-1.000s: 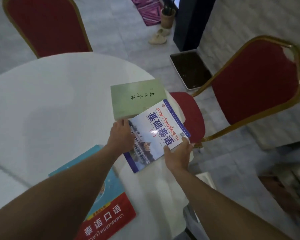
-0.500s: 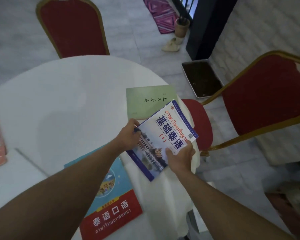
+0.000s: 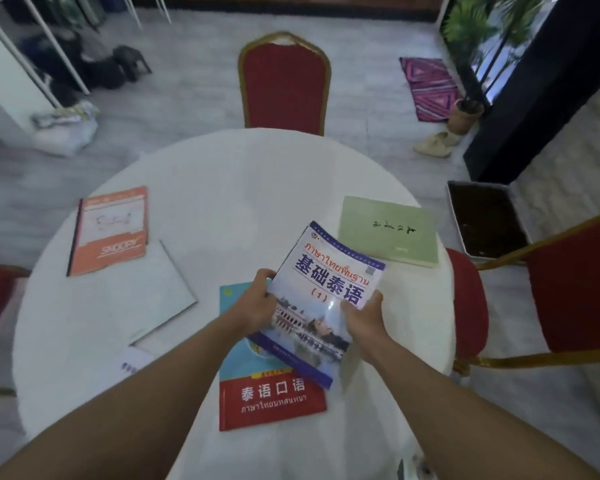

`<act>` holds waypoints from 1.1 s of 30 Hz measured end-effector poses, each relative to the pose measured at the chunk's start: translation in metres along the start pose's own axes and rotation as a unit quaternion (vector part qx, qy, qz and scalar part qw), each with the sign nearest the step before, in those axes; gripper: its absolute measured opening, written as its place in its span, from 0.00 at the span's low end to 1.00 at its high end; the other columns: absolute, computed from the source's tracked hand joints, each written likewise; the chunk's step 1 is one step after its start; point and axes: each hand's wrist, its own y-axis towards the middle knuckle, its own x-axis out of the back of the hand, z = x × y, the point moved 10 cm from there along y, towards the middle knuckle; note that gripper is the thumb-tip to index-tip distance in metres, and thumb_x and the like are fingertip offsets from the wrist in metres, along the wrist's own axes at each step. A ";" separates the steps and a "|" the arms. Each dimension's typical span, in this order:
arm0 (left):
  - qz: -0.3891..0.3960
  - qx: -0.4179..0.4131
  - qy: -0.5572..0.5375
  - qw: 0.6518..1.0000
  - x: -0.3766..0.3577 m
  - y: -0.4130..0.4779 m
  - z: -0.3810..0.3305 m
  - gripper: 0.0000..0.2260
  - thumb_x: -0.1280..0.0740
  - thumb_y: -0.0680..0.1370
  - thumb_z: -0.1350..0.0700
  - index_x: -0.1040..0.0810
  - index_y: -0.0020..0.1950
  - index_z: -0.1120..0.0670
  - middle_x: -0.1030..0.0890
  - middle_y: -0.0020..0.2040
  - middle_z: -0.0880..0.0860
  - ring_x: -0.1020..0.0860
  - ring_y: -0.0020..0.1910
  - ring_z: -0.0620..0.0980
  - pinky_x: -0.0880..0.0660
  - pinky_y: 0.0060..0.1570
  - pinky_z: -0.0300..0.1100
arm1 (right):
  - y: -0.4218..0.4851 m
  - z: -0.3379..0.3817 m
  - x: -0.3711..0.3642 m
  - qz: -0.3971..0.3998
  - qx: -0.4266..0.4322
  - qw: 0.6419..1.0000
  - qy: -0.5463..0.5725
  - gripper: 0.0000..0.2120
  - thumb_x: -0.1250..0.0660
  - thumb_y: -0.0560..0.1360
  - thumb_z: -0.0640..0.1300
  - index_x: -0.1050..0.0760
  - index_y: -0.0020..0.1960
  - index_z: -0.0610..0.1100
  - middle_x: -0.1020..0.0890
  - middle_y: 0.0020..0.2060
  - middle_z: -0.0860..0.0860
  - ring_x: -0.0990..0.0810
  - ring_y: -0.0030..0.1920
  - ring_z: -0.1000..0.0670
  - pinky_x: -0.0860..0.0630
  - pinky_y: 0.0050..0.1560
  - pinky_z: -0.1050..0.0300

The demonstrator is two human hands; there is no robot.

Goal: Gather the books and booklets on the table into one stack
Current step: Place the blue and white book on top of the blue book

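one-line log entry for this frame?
phase: stacking | left hand + right hand: hold white textbook over blue-red book | loose: green, orange booklets

The blue-and-white book (image 3: 326, 299), a second ago overlapping the green book (image 3: 388, 233) beyond the hands, is now clear of it and sits over the far end of the red-and-teal book (image 3: 267, 386) that lies under the wrists. The left hand (image 3: 257, 303) and right hand (image 3: 364, 317), both gripping its side edges, have drawn in toward the body with it. The green book, which was touching the fingertips, now lies apart, beyond the right hand.
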 end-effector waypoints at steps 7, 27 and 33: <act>-0.066 0.098 0.018 0.993 0.017 -0.030 0.106 0.16 0.35 0.76 0.68 0.34 0.59 0.55 0.26 0.59 0.57 0.21 0.54 0.53 0.17 0.47 0.46 | -0.022 0.008 -0.076 0.101 0.088 0.971 -0.196 0.17 0.40 0.81 0.35 0.34 0.68 0.45 0.21 0.58 0.49 0.24 0.52 0.48 0.27 0.45 0.58; -0.109 0.105 0.229 0.962 0.005 -0.049 0.143 0.22 0.39 0.81 0.58 0.40 0.71 0.65 0.35 0.68 0.63 0.31 0.64 0.58 0.29 0.63 0.45 | -0.005 -0.043 -0.099 0.142 0.106 0.902 -0.395 0.29 0.27 0.71 0.41 0.32 0.70 0.45 0.31 0.63 0.45 0.25 0.61 0.42 0.21 0.61 0.46; -0.089 0.104 0.247 0.959 0.004 -0.042 0.146 0.19 0.35 0.80 0.56 0.35 0.68 0.61 0.33 0.65 0.60 0.28 0.61 0.55 0.26 0.59 0.44 | 0.021 -0.056 -0.101 0.151 0.099 0.910 -0.374 0.33 0.29 0.70 0.43 0.33 0.74 0.47 0.25 0.63 0.45 0.21 0.58 0.44 0.18 0.58 0.46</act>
